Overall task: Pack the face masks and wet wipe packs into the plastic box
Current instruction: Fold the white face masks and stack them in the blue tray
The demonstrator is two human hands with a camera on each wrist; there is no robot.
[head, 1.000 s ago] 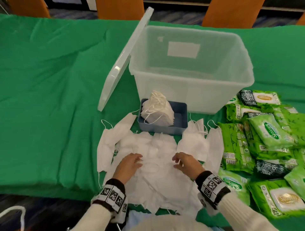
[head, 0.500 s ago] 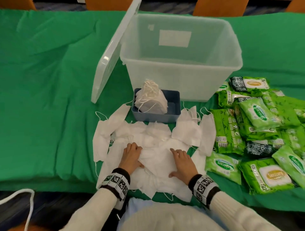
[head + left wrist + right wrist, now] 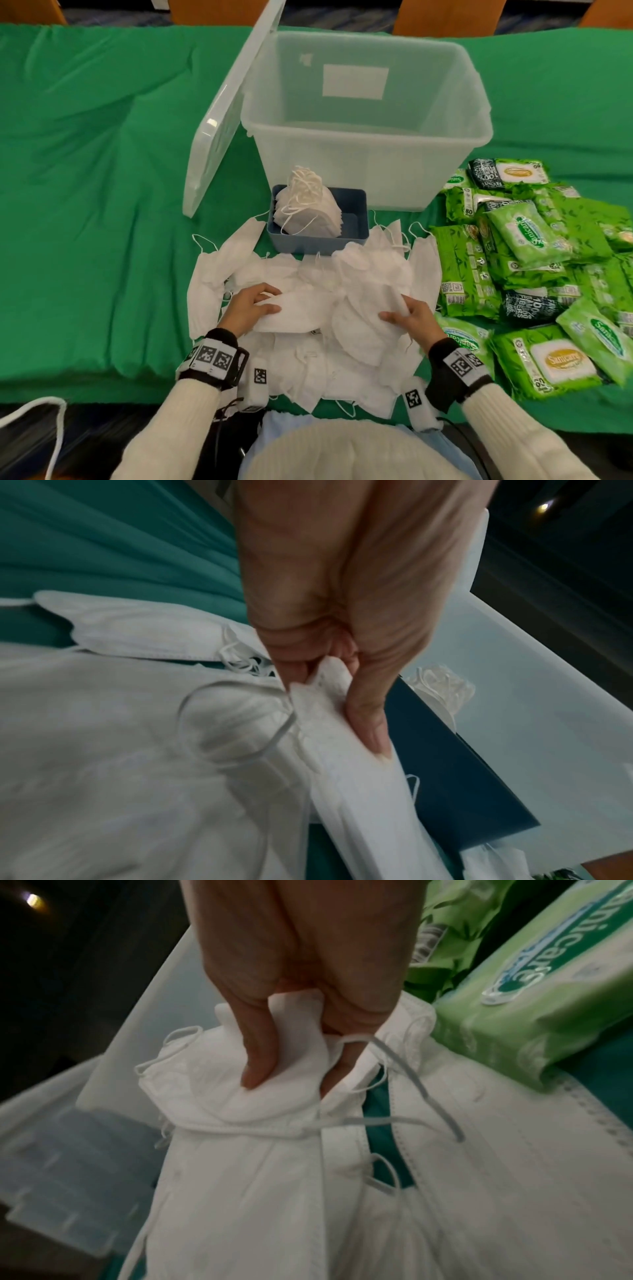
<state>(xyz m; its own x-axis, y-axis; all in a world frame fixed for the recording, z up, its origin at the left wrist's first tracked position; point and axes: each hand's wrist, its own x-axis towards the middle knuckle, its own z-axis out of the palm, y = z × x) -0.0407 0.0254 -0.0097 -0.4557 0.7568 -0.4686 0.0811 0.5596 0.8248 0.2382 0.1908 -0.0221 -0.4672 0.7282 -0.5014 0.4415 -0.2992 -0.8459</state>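
Note:
A pile of white face masks [image 3: 308, 346] lies at the table's near edge. My left hand [image 3: 250, 306] grips the left end of a folded mask [image 3: 298, 311]; in the left wrist view its thumb and fingers [image 3: 363, 704] pinch that mask [image 3: 356, 785]. My right hand [image 3: 407, 317] grips a bunch of masks [image 3: 373, 308]; the right wrist view shows its fingers [image 3: 257, 1053] curled into the white masks [image 3: 240, 1164]. The clear plastic box [image 3: 363, 150] stands behind, open, nothing visible inside. Green wet wipe packs [image 3: 534, 274] lie heaped at the right.
A small blue tray [image 3: 318, 236] holding a stack of masks [image 3: 301, 209] sits in front of the box. The box lid [image 3: 226, 116] leans against its left side. Green cloth [image 3: 96, 171] covers the table. A wipe pack [image 3: 534, 988] lies close by my right hand.
Both hands went from lying flat on the mask pile to gripping masks. The left now holds a folded mask; the right has gathered a bunch and shifted right.

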